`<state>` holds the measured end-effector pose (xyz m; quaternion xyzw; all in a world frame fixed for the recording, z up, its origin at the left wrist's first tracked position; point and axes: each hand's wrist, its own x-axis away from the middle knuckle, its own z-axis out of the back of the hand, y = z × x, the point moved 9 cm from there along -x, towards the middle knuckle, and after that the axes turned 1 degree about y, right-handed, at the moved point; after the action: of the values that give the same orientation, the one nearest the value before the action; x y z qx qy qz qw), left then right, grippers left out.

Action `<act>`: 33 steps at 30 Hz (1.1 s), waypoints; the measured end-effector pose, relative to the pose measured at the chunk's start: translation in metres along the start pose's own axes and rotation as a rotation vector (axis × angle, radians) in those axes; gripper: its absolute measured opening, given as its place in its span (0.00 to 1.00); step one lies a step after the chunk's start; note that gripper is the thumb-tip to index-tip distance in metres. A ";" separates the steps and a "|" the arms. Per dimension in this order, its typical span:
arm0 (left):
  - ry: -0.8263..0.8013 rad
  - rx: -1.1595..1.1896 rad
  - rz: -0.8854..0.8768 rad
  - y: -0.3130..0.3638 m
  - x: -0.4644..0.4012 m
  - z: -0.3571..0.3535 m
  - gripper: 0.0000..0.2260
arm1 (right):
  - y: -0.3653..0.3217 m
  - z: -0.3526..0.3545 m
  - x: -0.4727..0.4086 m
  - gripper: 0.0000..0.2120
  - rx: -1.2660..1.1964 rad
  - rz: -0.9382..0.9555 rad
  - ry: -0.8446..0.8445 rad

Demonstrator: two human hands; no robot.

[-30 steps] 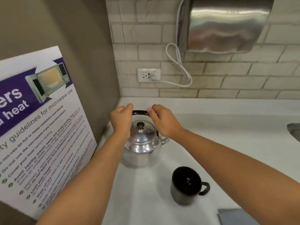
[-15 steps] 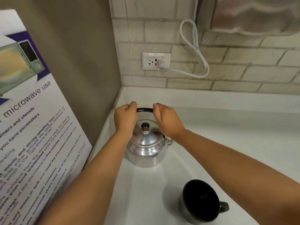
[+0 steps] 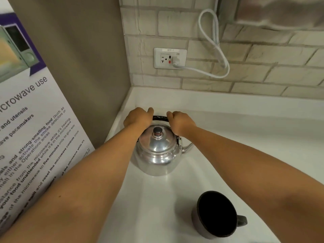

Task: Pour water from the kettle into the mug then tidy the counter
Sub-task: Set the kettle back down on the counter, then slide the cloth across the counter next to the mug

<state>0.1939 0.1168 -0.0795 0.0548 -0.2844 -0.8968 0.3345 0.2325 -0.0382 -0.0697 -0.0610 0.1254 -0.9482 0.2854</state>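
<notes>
Steel kettle (image 3: 157, 151) handle (image 3: 160, 118) gripped by left hand (image 3: 138, 118) and right hand (image 3: 180, 122).

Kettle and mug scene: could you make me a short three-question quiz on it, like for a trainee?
1. True or false: both hands grip the kettle handle.
2. Where does the mug stand? A) behind the kettle B) nearer the camera, to the right of the kettle C) in the left hand
3. Fill in: the kettle's lid is ____ (on/off).

Key: 1 true, left hand and right hand closed on it; 2 B; 3 on.
</notes>
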 end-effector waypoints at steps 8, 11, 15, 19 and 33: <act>0.078 0.000 -0.138 0.024 0.022 0.042 0.28 | 0.014 0.034 0.020 0.18 -0.298 -0.183 0.142; 0.212 0.195 -0.319 0.051 0.056 0.076 0.19 | 0.007 0.063 0.056 0.16 -0.409 -0.105 0.279; 0.334 0.392 -0.544 0.070 0.135 0.099 0.10 | -0.005 0.097 0.133 0.10 -0.455 0.115 0.435; 0.288 0.418 -0.701 0.061 0.205 0.072 0.09 | 0.013 0.094 0.213 0.07 -0.398 0.165 0.474; -0.050 -0.138 -0.634 -0.078 0.301 -0.080 0.24 | 0.129 -0.076 0.417 0.23 -0.084 -0.164 0.123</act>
<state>-0.0589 -0.0628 -0.1611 0.0956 -0.2000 -0.9745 0.0346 -0.0594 -0.3587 -0.1597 -0.0247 0.1768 -0.9642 0.1960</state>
